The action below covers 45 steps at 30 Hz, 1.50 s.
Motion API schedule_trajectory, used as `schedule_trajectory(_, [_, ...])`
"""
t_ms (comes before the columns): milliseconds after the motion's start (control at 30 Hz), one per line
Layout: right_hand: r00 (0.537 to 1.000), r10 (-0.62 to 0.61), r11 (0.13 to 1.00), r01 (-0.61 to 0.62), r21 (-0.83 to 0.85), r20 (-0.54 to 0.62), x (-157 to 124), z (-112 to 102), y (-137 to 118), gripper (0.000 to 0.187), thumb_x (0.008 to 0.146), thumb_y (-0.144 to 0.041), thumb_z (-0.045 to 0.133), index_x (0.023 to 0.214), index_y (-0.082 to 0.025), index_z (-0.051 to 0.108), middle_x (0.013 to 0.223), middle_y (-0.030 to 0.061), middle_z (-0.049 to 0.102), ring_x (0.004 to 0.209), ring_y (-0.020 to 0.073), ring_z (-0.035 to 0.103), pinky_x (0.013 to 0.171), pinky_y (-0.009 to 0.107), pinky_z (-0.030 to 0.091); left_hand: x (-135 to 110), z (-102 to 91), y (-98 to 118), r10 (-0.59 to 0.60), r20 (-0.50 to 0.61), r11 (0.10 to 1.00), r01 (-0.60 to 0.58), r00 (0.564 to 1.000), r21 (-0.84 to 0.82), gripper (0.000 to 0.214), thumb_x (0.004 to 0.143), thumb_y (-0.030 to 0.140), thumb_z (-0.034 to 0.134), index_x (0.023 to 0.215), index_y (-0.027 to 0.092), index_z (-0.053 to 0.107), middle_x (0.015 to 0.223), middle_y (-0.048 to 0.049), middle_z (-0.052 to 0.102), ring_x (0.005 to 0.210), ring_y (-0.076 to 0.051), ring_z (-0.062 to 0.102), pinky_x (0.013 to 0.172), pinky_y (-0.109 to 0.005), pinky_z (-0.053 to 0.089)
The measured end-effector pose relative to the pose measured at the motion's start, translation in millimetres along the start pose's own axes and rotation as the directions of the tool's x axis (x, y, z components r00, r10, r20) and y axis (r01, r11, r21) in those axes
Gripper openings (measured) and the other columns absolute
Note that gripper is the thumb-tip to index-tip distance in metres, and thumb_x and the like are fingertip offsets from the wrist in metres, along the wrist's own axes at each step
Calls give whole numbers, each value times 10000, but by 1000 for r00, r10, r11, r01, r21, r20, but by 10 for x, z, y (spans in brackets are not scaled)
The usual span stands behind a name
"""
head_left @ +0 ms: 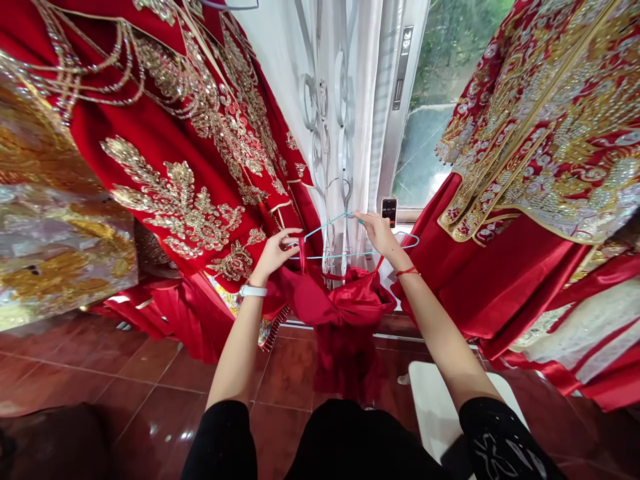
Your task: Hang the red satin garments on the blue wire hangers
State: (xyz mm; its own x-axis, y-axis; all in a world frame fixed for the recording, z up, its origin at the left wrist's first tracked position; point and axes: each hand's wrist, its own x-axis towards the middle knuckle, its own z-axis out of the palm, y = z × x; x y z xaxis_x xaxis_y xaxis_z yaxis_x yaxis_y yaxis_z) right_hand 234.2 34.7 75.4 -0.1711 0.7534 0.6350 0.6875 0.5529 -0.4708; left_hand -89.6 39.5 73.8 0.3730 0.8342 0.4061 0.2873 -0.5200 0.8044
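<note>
A red dress point(345, 308) with thin shoulder straps hangs in front of me, below a light-blue wire hanger point(327, 225). My left hand point(277, 253) is closed on the dress's left strap point(303, 257), at the left end of the hanger. My right hand point(379, 235) grips the hanger's upper right side, close to its neck. Another red strap point(379, 264) rises beneath my right wrist to the hanger's lower bar; its upper end is hidden by my hand.
Red gowns with gold embroidery point(195, 207) hang at left. A beaded red jacket point(540, 147) hangs at right. White scrollwork point(343, 87) stands ahead, beside a window point(430, 120). A phone point(389, 211) sits near the sill. A white stool point(430, 407) is at lower right.
</note>
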Motion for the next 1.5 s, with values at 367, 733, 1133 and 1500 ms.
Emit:
schedule_trajectory(367, [999, 34, 997, -34, -72, -2, -19, -10, -65, 492, 1062, -335, 266, 1296, -264, 694, 1117, 105, 724, 1030, 294, 615, 932, 446, 409, -162, 131, -61, 77, -4, 952, -72, 997, 298, 370, 824, 368, 674, 1149, 189, 674, 895, -25, 621, 803, -177, 565, 762, -290, 475])
schedule_trajectory(733, [984, 34, 997, -46, -62, -177, -247, -151, -214, 419, 980, -337, 463, 1364, -282, 620, 1221, 98, 595, 1170, 283, 531, 1033, 471, 377, -145, 209, -110, 25, -85, 975, -5, 996, 221, 300, 830, 362, 650, 1064, 181, 703, 659, 57, 332, 583, -117, 306, 583, -256, 291])
schedule_trajectory(1133, [446, 894, 447, -894, -22, 34, -1832, 198, 853, 135, 667, -149, 686, 790, -190, 649, 766, 46, 680, 792, 210, 672, 773, 304, 516, -64, 239, -195, 10, -132, 981, 16, 991, 194, 321, 775, 405, 681, 1006, 185, 717, 639, 53, 372, 602, -127, 342, 594, -256, 306])
schedule_trajectory(1500, [270, 884, 306, -951, -37, 381, -1957, 272, 870, 236, 589, -34, 691, 513, -189, 530, 391, -45, 455, 434, 136, 526, 489, 250, 448, -62, 257, -218, 35, -192, 977, 8, 981, 214, 307, 792, 445, 705, 957, 189, 741, 656, 22, 486, 622, -136, 398, 616, -270, 351])
